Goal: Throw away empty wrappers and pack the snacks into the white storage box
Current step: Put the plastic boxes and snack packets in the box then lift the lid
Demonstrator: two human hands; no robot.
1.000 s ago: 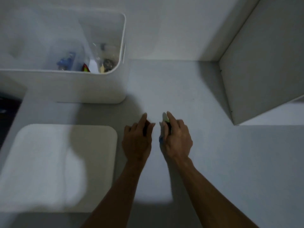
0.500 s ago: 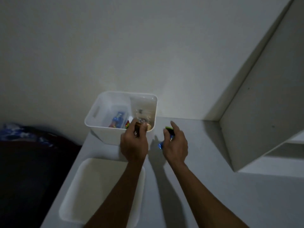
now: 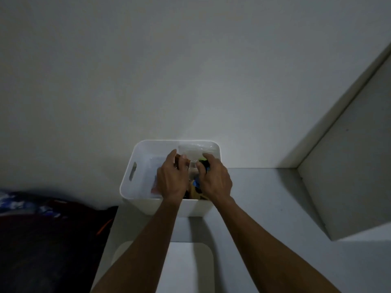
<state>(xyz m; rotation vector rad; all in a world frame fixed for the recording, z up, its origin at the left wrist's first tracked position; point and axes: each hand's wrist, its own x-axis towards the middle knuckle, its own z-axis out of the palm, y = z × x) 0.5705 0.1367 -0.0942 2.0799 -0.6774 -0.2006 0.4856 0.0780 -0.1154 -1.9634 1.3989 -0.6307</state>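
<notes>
1. The white storage box [image 3: 135, 187] stands on the grey counter [image 3: 264, 197], its far side against the wall [image 3: 190, 70], with a slot handle cut into its left end.
2. Both hands are over the open box. The left hand [image 3: 172, 178] has its fingers curled round a small brown-wrapped snack [image 3: 177, 160], held above the box's middle.
3. The right hand [image 3: 214, 180] grips a dark snack packet [image 3: 204, 163] with a green edge – fingers bent round it – over the right part of the box.
4. Inside the box – a clear plastic tub [image 3: 195, 152] leans at the far right, and between the two wrists show blue and yellowish packets [image 3: 195, 188]; more wrappers lie under the left hand, too dim to make out.
5. In front of the box, under the forearms, sits a white lid or tray [image 3: 190, 267] with rounded corners.
6. A white cabinet panel [image 3: 349, 166] stands at the right of the counter. Dark fabric [image 3: 48, 240] fills the lower left.
</notes>
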